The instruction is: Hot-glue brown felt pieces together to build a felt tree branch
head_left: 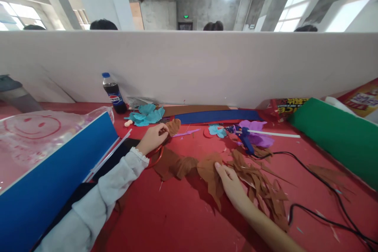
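Observation:
My left hand (153, 138) is closed at the left, its thumb and finger pinching a small crumpled piece of brown crepe paper (174, 126). Lower and to the right, my right hand (232, 185) grips a brown paper petal (209, 171) between thumb and fingers; its pointed end hangs downward. Between the hands lies a twisted brown crepe piece (186, 166). A red loop (159, 156), perhaps a scissors handle, shows partly under my left wrist. Beside my right hand is a heap of cut brown paper scraps (265, 189).
A blue glue gun (244, 138) with a white stick and black cord (313, 173) lies by purple paper petals (260, 136). Blue paper flowers (146, 115) and a cola bottle (114, 93) are at the back. Blue (59, 181) and green boards (336, 138) flank the red table; a white partition (189, 67) stands behind.

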A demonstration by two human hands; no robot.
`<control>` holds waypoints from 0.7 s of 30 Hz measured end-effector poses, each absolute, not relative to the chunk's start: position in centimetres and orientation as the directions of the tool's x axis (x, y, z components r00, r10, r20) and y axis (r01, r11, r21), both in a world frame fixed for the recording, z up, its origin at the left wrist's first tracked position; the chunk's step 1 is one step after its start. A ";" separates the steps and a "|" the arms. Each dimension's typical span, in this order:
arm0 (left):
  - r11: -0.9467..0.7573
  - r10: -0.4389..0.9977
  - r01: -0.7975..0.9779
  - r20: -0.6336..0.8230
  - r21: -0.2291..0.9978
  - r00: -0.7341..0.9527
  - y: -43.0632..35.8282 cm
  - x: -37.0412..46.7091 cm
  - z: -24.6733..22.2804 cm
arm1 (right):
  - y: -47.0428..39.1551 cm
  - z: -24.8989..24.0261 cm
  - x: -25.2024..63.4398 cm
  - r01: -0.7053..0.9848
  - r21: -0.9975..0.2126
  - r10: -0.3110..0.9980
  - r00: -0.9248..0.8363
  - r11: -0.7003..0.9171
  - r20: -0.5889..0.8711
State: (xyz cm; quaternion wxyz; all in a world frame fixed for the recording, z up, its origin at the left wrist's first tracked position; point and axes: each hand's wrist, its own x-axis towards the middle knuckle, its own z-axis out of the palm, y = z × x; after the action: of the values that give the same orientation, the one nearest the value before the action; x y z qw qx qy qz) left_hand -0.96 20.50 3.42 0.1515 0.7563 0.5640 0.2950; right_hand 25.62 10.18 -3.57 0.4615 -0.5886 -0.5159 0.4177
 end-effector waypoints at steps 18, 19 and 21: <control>-0.577 0.814 0.771 0.106 0.270 0.571 15.0 2.5 2.0 | 10.2 -4.0 25.5 0.184 -0.982 0.994 0.107 -0.044 -0.025; -0.602 0.794 0.748 0.103 0.280 0.600 14.4 3.0 2.0 | 10.2 -3.8 25.5 0.185 -0.982 0.995 0.099 -0.046 -0.028; -0.624 0.775 0.734 0.093 0.268 0.625 13.8 3.7 2.0 | 10.2 -3.5 25.5 0.190 -0.981 0.995 0.096 -0.049 -0.031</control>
State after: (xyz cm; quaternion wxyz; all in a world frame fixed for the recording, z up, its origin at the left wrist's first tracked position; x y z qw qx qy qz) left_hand 3.66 13.85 1.95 0.1028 0.8955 0.4212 0.1001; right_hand 25.48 10.17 -3.48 0.4620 -0.5786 -0.5120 0.4355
